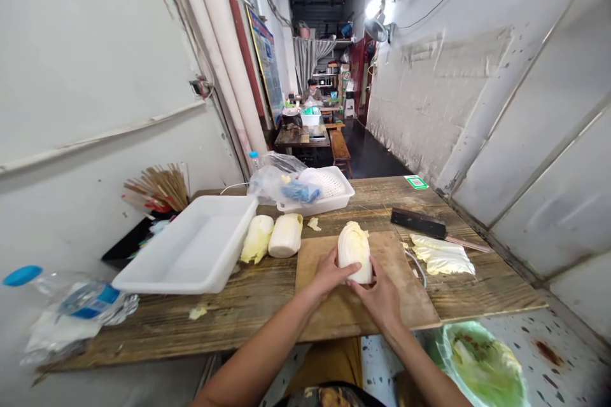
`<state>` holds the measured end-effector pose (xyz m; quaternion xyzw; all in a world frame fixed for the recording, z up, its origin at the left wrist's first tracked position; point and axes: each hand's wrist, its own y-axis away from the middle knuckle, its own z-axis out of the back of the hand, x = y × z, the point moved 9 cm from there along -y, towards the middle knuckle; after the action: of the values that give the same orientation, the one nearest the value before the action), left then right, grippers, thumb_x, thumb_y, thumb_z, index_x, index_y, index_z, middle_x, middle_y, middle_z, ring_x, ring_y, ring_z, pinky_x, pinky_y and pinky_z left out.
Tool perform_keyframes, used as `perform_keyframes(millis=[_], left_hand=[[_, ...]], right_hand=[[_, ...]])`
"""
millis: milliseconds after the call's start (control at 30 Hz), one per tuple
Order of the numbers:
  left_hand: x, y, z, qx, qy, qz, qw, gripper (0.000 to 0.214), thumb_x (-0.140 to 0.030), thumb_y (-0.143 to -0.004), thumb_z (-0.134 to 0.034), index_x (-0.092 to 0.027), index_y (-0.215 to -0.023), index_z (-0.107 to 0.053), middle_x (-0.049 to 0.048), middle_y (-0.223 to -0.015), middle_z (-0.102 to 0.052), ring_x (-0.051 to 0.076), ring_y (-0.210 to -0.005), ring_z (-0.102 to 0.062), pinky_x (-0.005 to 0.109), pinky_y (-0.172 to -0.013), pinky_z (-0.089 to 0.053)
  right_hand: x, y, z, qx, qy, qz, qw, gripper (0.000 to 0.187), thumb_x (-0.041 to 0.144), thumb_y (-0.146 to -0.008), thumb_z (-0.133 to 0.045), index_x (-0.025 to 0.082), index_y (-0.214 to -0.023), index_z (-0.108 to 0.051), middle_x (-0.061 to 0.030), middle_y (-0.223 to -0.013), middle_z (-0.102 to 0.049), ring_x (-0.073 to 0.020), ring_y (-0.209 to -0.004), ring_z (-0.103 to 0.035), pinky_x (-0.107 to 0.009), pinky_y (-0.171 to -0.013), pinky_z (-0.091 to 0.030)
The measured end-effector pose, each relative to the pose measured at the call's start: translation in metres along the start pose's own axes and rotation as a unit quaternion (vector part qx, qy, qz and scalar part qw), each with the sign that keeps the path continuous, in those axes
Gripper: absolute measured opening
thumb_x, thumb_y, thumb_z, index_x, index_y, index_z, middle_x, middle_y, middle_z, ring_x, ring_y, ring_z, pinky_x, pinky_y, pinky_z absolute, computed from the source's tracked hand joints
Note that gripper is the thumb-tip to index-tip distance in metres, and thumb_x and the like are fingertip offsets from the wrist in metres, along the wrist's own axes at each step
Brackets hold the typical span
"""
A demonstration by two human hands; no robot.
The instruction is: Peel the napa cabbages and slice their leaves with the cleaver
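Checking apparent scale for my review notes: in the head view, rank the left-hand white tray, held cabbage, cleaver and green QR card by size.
1. White tray
2. Held cabbage and cleaver, not ranked: the cabbage looks bulkier, the cleaver longer
3. Green QR card

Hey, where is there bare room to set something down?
Bare wood shows left of the cutting board, in front of the two cabbage pieces; also at the back, between the small white box and QR-code card. Crowded: mid-board, where both hands hold a cabbage; the pieces' spot beside the large tray; and around the cleaver and leaves at right.
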<state>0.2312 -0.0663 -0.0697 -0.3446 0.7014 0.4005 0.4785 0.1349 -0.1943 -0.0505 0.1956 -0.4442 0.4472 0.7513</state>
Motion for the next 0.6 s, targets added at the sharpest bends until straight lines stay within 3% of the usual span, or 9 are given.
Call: perform_keyframes(millis=[133,233,367,467,600], left_hand=[[0.004,0.001,-0.006,0.041,0.068,0.059,0.995,0.084,-0.037,-0.06,-0.089,-0.016,-0.133,-0.055,0.0153,-0.123,-0.065,0.027,-0.103,-0.064,0.032,-0.079,-0.054],[0.01,0.008,-0.011,0.092,0.145,0.133,0.976,0.078,-0.046,-0.068,-0.084,-0.015,-0.134,-0.054,0.0152,-0.115,-0.067,0.023,-0.084,-0.066,0.033,-0.067,-0.054],[0.008,0.018,-0.012,0.128,0.183,0.156,0.962,0.064,-0.044,-0.075,-0.078,-0.015,-0.128,-0.059,0.0149,-0.112,-0.068,0.023,-0.083,-0.066,0.034,-0.071,-0.055],[0.008,0.022,-0.011,0.136,0.199,0.16,0.957,0.067,-0.042,-0.077,-0.078,-0.016,-0.134,-0.054,0.0163,-0.118,-0.066,0.028,-0.094,-0.067,0.042,-0.079,-0.056],[0.009,0.022,-0.004,0.124,0.21,0.144,0.959,0.076,-0.04,-0.073,-0.081,-0.017,-0.137,-0.049,0.0179,-0.125,-0.063,0.029,-0.094,-0.067,0.046,-0.08,-0.056]], right_hand=[[0.028,-0.003,0.017,-0.031,0.04,0.15,0.987,0.064,0.041,-0.07,-0.075,0.014,-0.127,-0.061,-0.0185,-0.122,-0.066,-0.036,-0.114,-0.06,-0.053,-0.099,-0.048],[0.048,-0.007,0.028,0.003,0.008,0.238,0.971,0.045,0.041,-0.079,-0.07,0.02,-0.118,-0.066,-0.0135,-0.119,-0.068,-0.0289,-0.104,-0.064,-0.047,-0.094,-0.052],[0.063,-0.013,0.039,0.043,-0.02,0.249,0.967,0.036,0.046,-0.077,-0.073,0.022,-0.105,-0.068,-0.0095,-0.108,-0.067,-0.021,-0.082,-0.066,-0.038,-0.075,-0.059],[0.066,-0.014,0.036,0.07,-0.053,0.241,0.966,0.036,0.047,-0.075,-0.075,0.022,-0.1,-0.068,-0.0113,-0.121,-0.062,-0.0239,-0.097,-0.065,-0.036,-0.072,-0.059],[0.063,-0.01,0.024,0.101,-0.098,0.244,0.959,0.036,0.04,-0.08,-0.071,0.021,-0.111,-0.066,-0.013,-0.126,-0.062,-0.0265,-0.113,-0.061,-0.038,-0.08,-0.059]])
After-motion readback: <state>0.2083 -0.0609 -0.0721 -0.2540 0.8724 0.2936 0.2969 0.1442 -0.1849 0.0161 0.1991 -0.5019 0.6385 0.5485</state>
